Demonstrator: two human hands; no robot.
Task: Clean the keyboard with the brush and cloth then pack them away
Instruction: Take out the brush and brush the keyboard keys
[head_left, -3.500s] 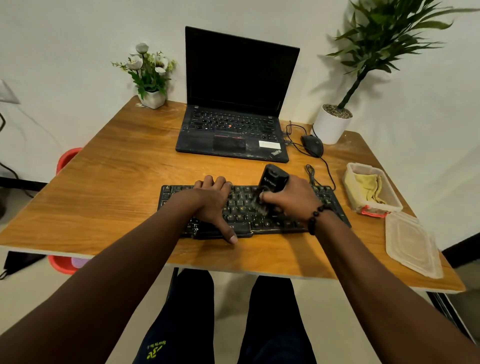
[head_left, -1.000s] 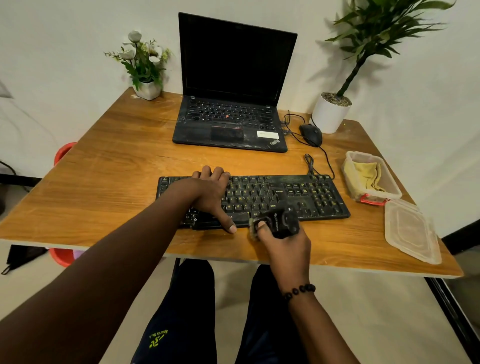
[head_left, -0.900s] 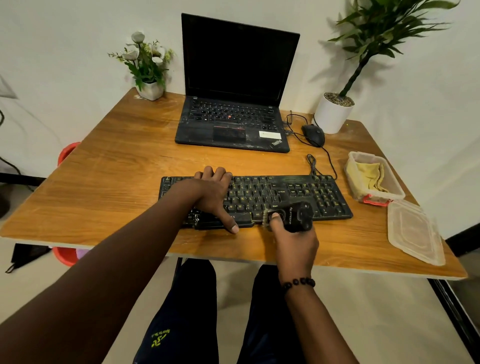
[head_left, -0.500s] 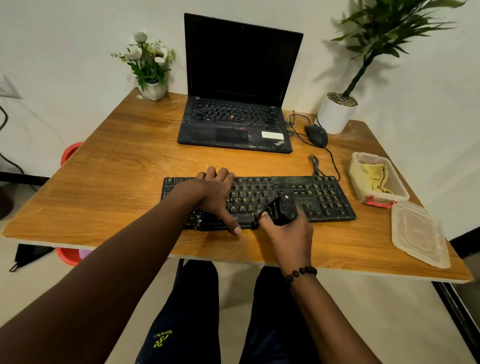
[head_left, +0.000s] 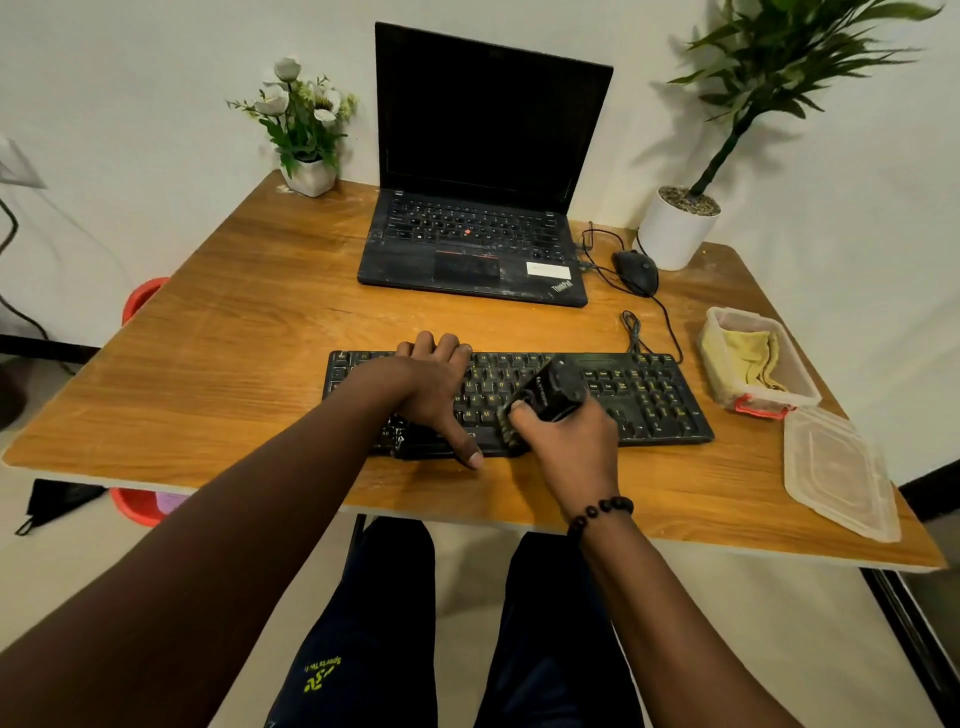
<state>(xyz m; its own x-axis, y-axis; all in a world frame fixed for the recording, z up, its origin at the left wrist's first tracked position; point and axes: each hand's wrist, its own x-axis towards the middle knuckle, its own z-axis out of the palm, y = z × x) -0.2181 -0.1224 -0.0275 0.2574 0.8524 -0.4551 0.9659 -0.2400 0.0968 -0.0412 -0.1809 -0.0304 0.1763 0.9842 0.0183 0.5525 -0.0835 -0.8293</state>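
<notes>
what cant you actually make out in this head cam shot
All in the one head view:
- Left part of the black external keyboard: hidden under the left hand.
- Bristles of the black brush: mostly covered by the right hand gripping it.
- Yellow cloth: its lower folds are hidden by the clear plastic box.
- Keyboard key legends: too small.
</notes>
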